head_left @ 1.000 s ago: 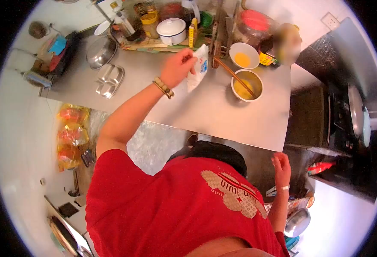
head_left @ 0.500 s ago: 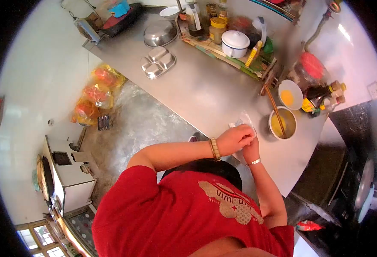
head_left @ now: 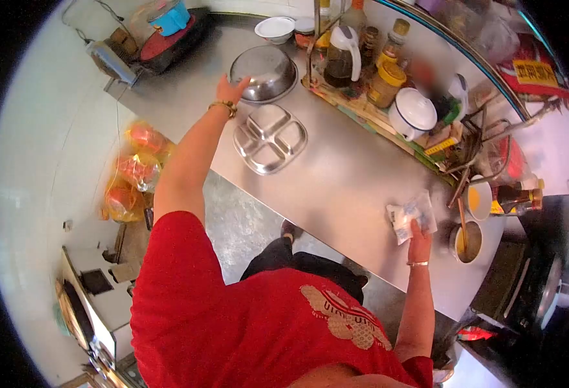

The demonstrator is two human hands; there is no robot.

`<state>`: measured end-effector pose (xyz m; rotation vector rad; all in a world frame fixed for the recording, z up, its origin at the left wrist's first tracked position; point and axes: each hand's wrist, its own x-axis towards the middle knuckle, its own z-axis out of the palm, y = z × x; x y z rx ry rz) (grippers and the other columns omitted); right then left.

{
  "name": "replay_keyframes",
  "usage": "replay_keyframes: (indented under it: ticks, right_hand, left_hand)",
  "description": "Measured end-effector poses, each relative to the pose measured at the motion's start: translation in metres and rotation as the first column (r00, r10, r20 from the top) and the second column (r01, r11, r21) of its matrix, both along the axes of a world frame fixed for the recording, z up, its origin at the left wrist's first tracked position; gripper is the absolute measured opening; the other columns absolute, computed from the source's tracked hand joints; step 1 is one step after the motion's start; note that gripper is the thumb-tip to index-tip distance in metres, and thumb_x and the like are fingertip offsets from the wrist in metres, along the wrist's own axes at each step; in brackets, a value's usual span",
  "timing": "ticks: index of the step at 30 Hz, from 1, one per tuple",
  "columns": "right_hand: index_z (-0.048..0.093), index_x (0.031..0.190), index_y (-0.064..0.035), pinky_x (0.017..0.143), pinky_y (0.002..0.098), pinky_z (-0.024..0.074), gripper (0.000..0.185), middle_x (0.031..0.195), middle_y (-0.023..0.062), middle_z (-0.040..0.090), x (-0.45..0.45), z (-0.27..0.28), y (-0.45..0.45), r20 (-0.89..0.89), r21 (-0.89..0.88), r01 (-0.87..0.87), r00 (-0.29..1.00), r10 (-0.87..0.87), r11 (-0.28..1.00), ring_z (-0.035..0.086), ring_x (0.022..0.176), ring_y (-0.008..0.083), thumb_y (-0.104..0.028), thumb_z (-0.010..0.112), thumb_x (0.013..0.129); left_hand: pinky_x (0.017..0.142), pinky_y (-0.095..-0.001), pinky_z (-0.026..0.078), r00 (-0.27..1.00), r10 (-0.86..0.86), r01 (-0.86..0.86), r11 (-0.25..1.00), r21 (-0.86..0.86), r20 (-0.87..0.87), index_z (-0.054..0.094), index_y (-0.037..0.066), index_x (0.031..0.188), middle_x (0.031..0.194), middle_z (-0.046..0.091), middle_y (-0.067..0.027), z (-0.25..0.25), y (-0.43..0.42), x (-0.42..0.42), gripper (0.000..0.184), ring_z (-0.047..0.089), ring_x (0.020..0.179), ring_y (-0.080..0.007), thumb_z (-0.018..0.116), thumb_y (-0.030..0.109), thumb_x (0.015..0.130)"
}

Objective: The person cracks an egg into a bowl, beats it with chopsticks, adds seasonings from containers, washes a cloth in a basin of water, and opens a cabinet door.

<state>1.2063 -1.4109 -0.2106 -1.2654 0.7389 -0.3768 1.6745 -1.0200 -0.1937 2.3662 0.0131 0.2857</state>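
The steel counter [head_left: 349, 174] runs across the view, a shelf [head_left: 336, 103] of jars and pots along its back edge; toward its left end sits a steel basin [head_left: 263, 71], apparently upturned; nearer the front edge lies a divided steel tray [head_left: 270, 139]; by the right edge a bowl [head_left: 453, 244] already holds yellow liquid; just beside that bowl, over the counter's front part, is a clear plastic bag [head_left: 411, 216] with something white inside, not yet put down, and whether any of its contents have been used I cannot tell; the right hand [head_left: 419, 244] pinches its lower part, some fingers hidden; the left hand [head_left: 228, 92] has its fingers spread at the basin's rim, contact unclear; chopsticks [head_left: 462, 220] lean in the bowl, so its stirring seems at least begun.
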Motion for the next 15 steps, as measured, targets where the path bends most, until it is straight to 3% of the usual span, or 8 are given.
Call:
replay_keyframes:
  ticks: [1,3,4,7,11,14,15]
  right_hand:
    - [0.036,0.125,0.0017,0.088,0.0288,0.0389,0.047,0.119,0.0105,0.048,0.01,0.001,0.003,-0.004,-0.003,0.013,1.0,-0.013,1.0,0.049,0.102,0.0178,-0.005,0.053,0.082]
    - [0.036,0.125,0.0003,0.09,0.0307,0.039,0.047,0.12,0.0102,0.046,0.038,0.004,0.004,0.069,0.045,0.022,0.997,-0.025,0.999,0.047,0.106,0.0189,-0.006,0.054,0.082]
    - [0.039,0.123,0.0007,0.088,0.0312,0.0409,0.043,0.118,0.0104,0.048,0.05,-0.001,0.005,0.129,0.093,0.047,0.99,-0.059,0.995,0.049,0.104,0.0183,-0.003,0.052,0.082]
    - [0.041,0.119,0.0025,0.087,0.0296,0.0405,0.042,0.115,0.0106,0.05,0.075,-0.007,0.0,0.066,0.136,0.059,0.995,-0.069,0.989,0.05,0.102,0.02,-0.007,0.055,0.081]
    - [0.044,0.115,0.0027,0.086,0.0306,0.0422,0.038,0.114,0.0101,0.051,0.083,-0.012,-0.005,-0.039,0.143,0.058,0.998,-0.053,0.988,0.051,0.102,0.0185,-0.008,0.055,0.081]
    - [0.046,0.114,0.0033,0.08,0.0274,0.0423,0.04,0.107,0.0089,0.054,0.082,0.0,0.006,-0.162,-0.135,0.096,0.98,-0.118,0.986,0.054,0.092,0.0164,-0.015,0.059,0.08]
    - [0.046,0.114,0.0033,0.08,0.0274,0.0423,0.04,0.107,0.0089,0.054,0.082,-0.003,0.007,-0.164,-0.131,0.097,0.979,-0.118,0.987,0.054,0.092,0.0164,-0.015,0.059,0.08]
  left_hand:
    - [0.093,-0.0377,0.036,1.0,-0.013,0.013,1.0,-0.003,-0.004,0.033,-0.006,0.124,0.123,0.04,-0.0262,0.006,0.0,0.015,0.089,0.044,0.111,-0.0336,0.067,0.051,0.065]
    - [0.096,-0.0364,0.033,0.976,-0.003,-0.021,0.994,-0.108,-0.217,0.028,-0.011,0.126,0.126,0.036,-0.0281,0.021,-0.012,0.044,0.111,0.037,0.119,-0.0332,0.068,0.062,0.053]
    - [0.095,-0.0359,0.034,0.969,-0.039,0.003,0.989,-0.146,-0.244,0.022,-0.012,0.128,0.127,0.036,-0.0281,0.008,-0.01,0.071,0.119,0.039,0.118,-0.0335,0.068,0.065,0.05]
    - [0.095,-0.0348,0.034,0.928,-0.063,0.004,0.987,-0.16,-0.368,0.012,-0.01,0.131,0.128,0.035,-0.0267,0.023,-0.013,0.09,0.123,0.041,0.115,-0.0329,0.067,0.066,0.051]
    - [0.092,-0.0353,0.037,0.872,-0.142,0.095,0.988,-0.122,-0.468,0.018,-0.007,0.131,0.127,0.036,-0.0266,0.028,-0.012,0.095,0.12,0.043,0.114,-0.0304,0.07,0.065,0.049]
    - [0.092,-0.0354,0.038,0.876,-0.269,0.201,0.958,-0.205,-0.399,0.017,-0.004,0.132,0.126,0.037,-0.026,0.037,-0.015,0.087,0.121,0.044,0.113,-0.0301,0.078,0.054,0.045]
    - [0.092,-0.0354,0.038,0.875,-0.269,0.202,0.959,-0.202,-0.402,0.017,-0.004,0.132,0.126,0.037,-0.026,0.034,-0.014,0.087,0.121,0.044,0.113,-0.0301,0.078,0.054,0.045]
